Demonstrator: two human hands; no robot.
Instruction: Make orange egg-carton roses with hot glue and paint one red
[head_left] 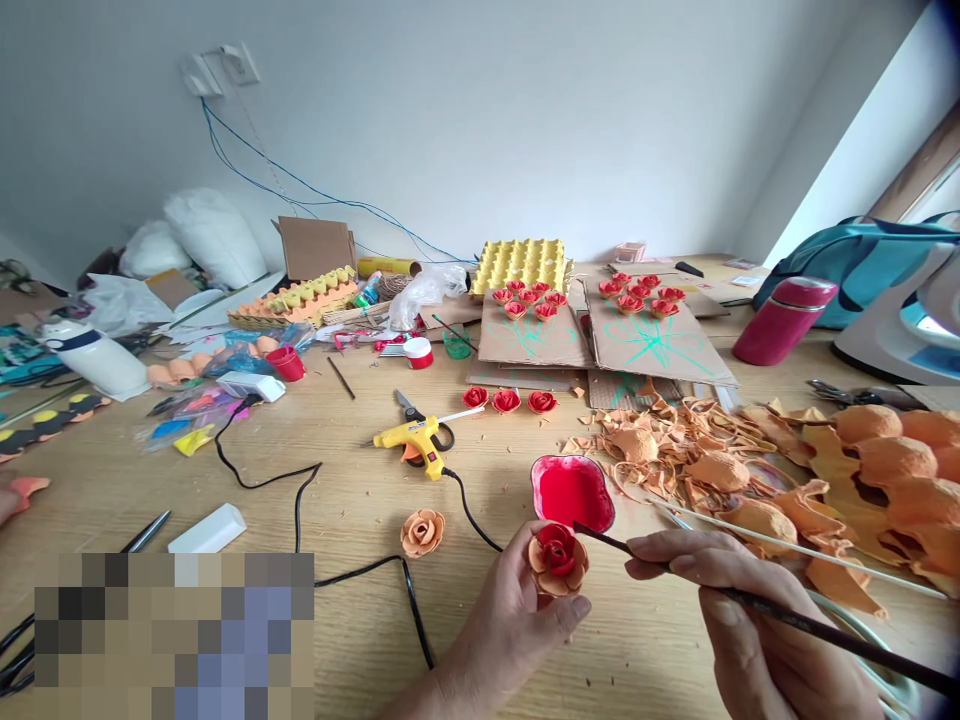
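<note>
My left hand (517, 625) holds a paper rose (558, 562) between thumb and fingers; its centre is red and its outer petals are plain orange. In my right hand (742, 590) is a dark thin paintbrush (795, 617), its tip at the rose's upper right edge. Just behind the rose lies a shallow dish of red paint (572, 492). An unpainted orange rose (423, 533) rests on the table to the left. Farther back, red roses (506, 400) stand in a short row.
A yellow glue gun (412, 440) lies over scissors, its black cord running forward. Torn egg-carton scraps (705, 450) cover the right side. Cardboard sheets (536, 345) bear several red roses. A pink flask (785, 320) and a white bottle (96, 357) stand at the sides.
</note>
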